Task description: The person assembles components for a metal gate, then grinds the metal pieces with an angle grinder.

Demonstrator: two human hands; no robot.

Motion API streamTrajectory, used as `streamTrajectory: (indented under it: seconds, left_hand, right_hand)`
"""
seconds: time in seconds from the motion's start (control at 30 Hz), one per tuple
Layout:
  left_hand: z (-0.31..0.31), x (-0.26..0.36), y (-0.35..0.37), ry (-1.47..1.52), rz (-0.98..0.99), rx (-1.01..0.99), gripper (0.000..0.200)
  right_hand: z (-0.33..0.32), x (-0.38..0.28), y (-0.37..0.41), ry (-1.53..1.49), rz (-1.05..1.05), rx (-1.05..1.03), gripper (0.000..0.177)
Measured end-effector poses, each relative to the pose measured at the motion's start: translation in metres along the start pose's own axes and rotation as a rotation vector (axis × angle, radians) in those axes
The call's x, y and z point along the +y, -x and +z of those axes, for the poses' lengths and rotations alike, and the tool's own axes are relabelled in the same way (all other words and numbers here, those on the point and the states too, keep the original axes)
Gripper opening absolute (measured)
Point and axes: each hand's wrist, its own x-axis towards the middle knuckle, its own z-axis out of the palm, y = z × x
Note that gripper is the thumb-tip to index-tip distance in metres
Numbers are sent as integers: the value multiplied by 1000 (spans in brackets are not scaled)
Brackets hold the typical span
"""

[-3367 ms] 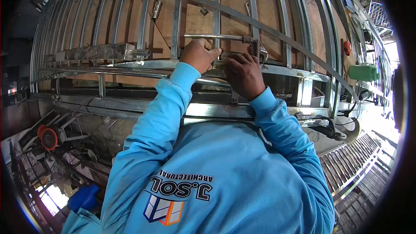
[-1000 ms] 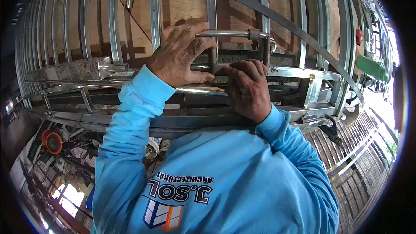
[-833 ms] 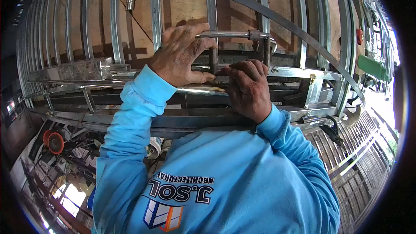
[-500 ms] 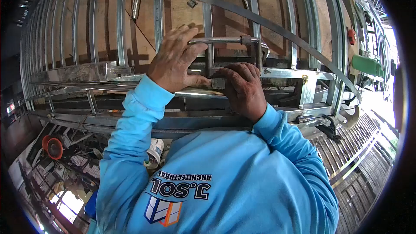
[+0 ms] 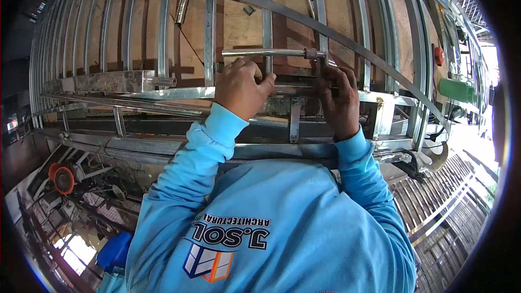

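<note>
A polished metal rod (image 5: 260,53) lies crosswise in front of me, with a dark sleeve (image 5: 311,53) near its right end. A short upright bar meets it there. My right hand (image 5: 343,106) is closed, its thumb and fingers around the lower part of that bar. Just below the rod's left end is my left hand (image 5: 243,89), with fingers curled forward over the metal frame (image 5: 190,93) and thumb to the right. Its fingertips are partly hidden, so what they grip does not show. Below the rod, a short upright metal piece (image 5: 294,119) stands between the hands.
Long steel bars run away from me over plywood (image 5: 233,27). A flat metal strip (image 5: 347,38) crosses them diagonally. A short metal tube (image 5: 182,11) and a wrench (image 5: 310,6) lie beyond. At right are a green object (image 5: 457,90) and a red one (image 5: 438,56).
My right hand has moved right, from the frame's middle to the rod's right end. My left hand has come down off the rod, and its spread fingers have curled. The view has shifted slightly.
</note>
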Motion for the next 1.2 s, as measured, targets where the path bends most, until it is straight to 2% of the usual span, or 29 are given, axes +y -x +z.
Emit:
streamTrajectory:
  seconds: [0.17, 0.47, 0.77, 0.97, 1.07, 1.17, 1.2]
  left_hand:
    - [9, -7, -1, 170, -35, 0, 41]
    - [6, -9, -3, 216, -15, -36, 44]
    - [-7, -9, -13, 278, -142, -217, 45]
    - [-8, -19, -16, 317, -58, -226, 46]
    - [-11, -14, -19, 285, -108, -301, 46]
    - [-12, -14, -17, 279, -118, -315, 59]
    - [-12, -13, -17, 286, -117, -306, 59]
  right_hand:
    - [4, 4, -1, -101, 73, -4, 41]
    - [-1, 7, -4, -88, 111, -74, 44]
    - [-14, 13, -9, -119, 89, -160, 38]
    - [-21, 14, -9, -309, 200, -178, 35]
    - [-19, 13, -9, -295, 124, -178, 35]
    - [-21, 18, -11, -105, 37, -206, 35]
    - [-21, 16, -10, -163, 91, -199, 34]
